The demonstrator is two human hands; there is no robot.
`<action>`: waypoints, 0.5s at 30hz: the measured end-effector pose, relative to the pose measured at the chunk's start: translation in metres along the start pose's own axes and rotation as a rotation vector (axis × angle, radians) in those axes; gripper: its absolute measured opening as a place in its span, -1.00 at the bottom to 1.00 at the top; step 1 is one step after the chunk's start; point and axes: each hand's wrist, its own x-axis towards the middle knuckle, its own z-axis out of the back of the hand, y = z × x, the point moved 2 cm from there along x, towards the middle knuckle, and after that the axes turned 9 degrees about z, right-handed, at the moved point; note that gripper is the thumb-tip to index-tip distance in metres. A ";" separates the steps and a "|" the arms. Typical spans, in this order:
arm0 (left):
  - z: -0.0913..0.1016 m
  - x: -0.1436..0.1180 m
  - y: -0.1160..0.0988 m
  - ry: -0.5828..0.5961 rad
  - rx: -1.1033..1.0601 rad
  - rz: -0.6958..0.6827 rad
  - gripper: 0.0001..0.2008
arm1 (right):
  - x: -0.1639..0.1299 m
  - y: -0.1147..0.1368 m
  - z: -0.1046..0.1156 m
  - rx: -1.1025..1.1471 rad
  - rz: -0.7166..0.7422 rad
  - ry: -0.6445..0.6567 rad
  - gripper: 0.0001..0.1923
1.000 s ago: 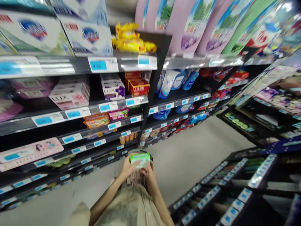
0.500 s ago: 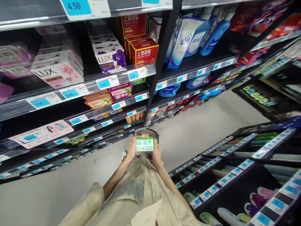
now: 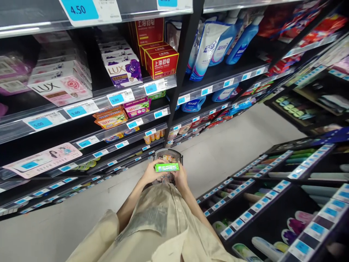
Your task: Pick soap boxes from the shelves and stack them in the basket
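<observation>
A small green and white box [image 3: 167,167] is held level in front of my body, one narrow green side facing up at me. My left hand [image 3: 150,172] grips its left end, and my right hand [image 3: 180,175] is closed on the right end. What the box contains does not show. Below and beyond it stands a dark basket [image 3: 174,152], partly hidden by the box and my hands, with several packages inside that are too small to make out.
On the left, shelves carry LUX soap boxes [image 3: 121,69], red soap boxes [image 3: 161,60] and blue detergent bottles [image 3: 242,40]. Shelves with rows of slippers [image 3: 268,249] run along the right. Between them lies the pale aisle floor [image 3: 218,149].
The box has been turned from its broad printed face to a narrow green side. My left fingers have shifted to its top edge. The shelves have moved slightly left in view.
</observation>
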 end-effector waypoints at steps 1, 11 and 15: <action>0.000 0.001 -0.003 0.032 0.031 -0.046 -0.62 | -0.001 0.003 -0.001 0.034 -0.027 0.036 -0.44; -0.011 0.008 -0.009 -0.027 0.045 -0.113 -0.22 | -0.013 0.018 -0.007 -0.017 0.249 -0.016 -0.61; -0.018 0.004 -0.002 0.056 -0.216 0.107 0.21 | -0.015 0.024 -0.004 -0.118 0.439 -0.001 -0.56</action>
